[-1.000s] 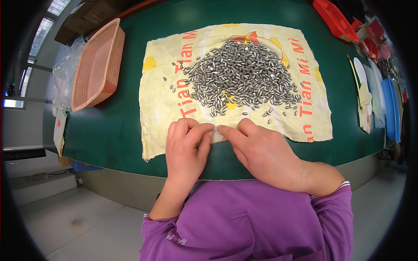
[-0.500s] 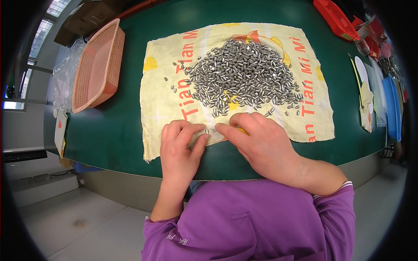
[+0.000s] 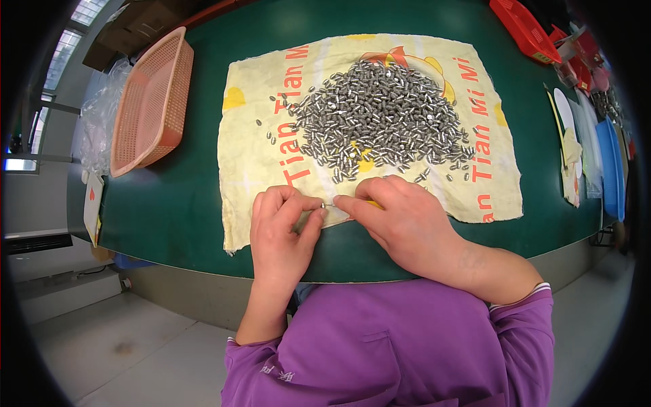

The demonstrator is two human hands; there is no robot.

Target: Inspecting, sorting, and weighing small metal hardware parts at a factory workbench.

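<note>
A heap of small silvery, barrel-shaped metal pieces [image 3: 380,119] lies on a pale yellow printed cloth [image 3: 247,159]. Close to the cloth's front edge, my left hand [image 3: 277,227] pinches one small metal piece [image 3: 323,205] between thumb and forefinger. My right hand [image 3: 410,217] is closed round a thin tool with a yellow handle [image 3: 375,203]; the fingers cover most of it. Its slim metal shaft points left and meets the pinched piece. Whether the tip is inside the piece or only against it, I cannot tell.
The cloth covers part of a green tabletop [image 3: 203,203]. A pink plastic basket [image 3: 178,115] stands at the left beside clear plastic bags [image 3: 102,129]. Far right is a red tray [image 3: 522,30], with a blue tray [image 3: 610,169] nearer. A few stray pieces lie left of the heap.
The small piece in my left fingers has tilted, and the tool's shaft now reaches it. Both hands stay in nearly the same place.
</note>
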